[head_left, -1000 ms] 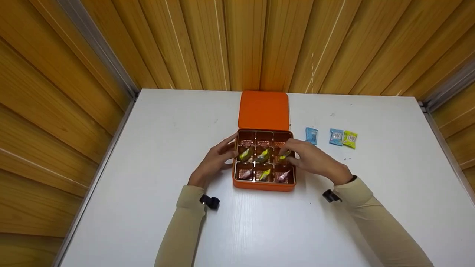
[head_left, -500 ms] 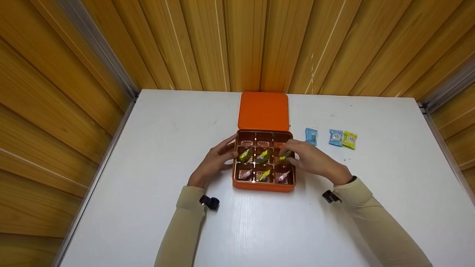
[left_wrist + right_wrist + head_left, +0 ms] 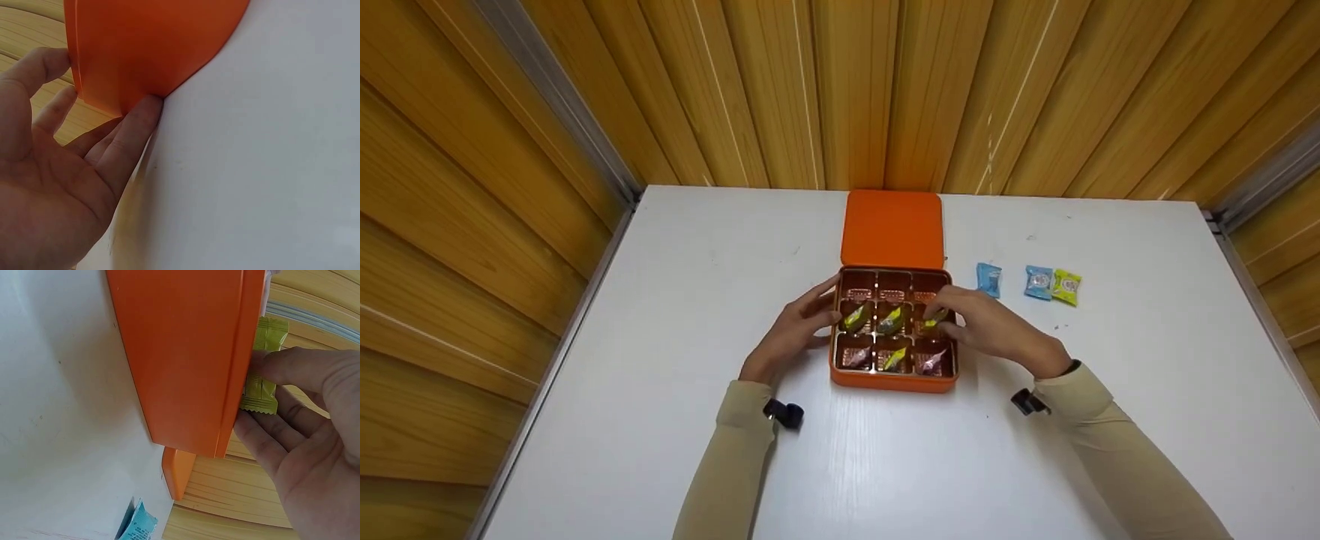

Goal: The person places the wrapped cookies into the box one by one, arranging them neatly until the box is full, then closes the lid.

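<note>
An orange tin (image 3: 894, 382) with a brown divided liner stands on the white table, its orange lid (image 3: 892, 229) folded back behind it. Two yellow-green wrapped candies, a left one (image 3: 855, 318) and a middle one (image 3: 891, 320), lie in the middle row. Along the front row are a yellow candy (image 3: 895, 358) and two pinkish ones, the right one (image 3: 934, 363) tilted. My right hand (image 3: 994, 326) pinches a yellow-green candy (image 3: 261, 391) at the right compartment of the middle row. At the tin's left wall, my left hand (image 3: 793, 330) touches with extended fingers, its thumb at the rim.
To the right of the tin lie a lone blue candy (image 3: 989, 279), then another blue candy (image 3: 1039, 282) beside a yellow-green one (image 3: 1066, 287). Wood-patterned panels (image 3: 855, 90) rise behind the white table (image 3: 855, 465) and at both sides.
Both hands keep almost the same pose, with the right one still at the same compartment. The whole scene sits slightly lower in the head view.
</note>
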`<state>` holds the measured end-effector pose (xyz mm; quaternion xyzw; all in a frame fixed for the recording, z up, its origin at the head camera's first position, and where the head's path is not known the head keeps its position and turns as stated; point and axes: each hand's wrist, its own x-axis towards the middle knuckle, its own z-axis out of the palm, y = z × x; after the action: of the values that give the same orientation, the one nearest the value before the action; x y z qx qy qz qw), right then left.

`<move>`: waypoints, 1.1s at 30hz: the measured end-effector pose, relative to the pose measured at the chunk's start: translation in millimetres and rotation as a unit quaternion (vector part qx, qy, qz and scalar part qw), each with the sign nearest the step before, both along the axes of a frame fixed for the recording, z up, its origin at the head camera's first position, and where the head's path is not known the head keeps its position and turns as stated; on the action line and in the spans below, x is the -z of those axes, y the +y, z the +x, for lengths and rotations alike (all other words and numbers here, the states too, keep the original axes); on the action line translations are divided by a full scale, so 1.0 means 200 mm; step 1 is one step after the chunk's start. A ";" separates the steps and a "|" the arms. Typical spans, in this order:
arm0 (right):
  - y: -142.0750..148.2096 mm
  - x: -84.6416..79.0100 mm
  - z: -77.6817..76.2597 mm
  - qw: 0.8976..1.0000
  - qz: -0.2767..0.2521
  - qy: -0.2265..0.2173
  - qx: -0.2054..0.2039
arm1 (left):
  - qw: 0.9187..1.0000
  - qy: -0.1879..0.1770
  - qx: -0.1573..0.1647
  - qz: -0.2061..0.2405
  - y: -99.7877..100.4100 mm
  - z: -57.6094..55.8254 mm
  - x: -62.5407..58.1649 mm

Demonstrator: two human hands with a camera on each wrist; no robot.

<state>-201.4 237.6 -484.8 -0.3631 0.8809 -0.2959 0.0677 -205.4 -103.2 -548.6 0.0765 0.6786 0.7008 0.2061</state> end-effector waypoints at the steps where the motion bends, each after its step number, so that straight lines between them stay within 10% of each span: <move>1: 0.00 0.00 0.00 1.000 0.001 0.001 0.000 | 1.000 0.000 -0.001 -0.004 0.00 0.00 0.00; 33: -0.01 0.00 0.01 1.000 0.004 0.001 0.009 | 1.000 0.000 -0.008 -0.013 0.00 0.00 0.00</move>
<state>-198.5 235.5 -485.4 -0.3550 0.8853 -0.2930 0.0657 -204.7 -102.6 -548.4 0.0686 0.6884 0.6933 0.2018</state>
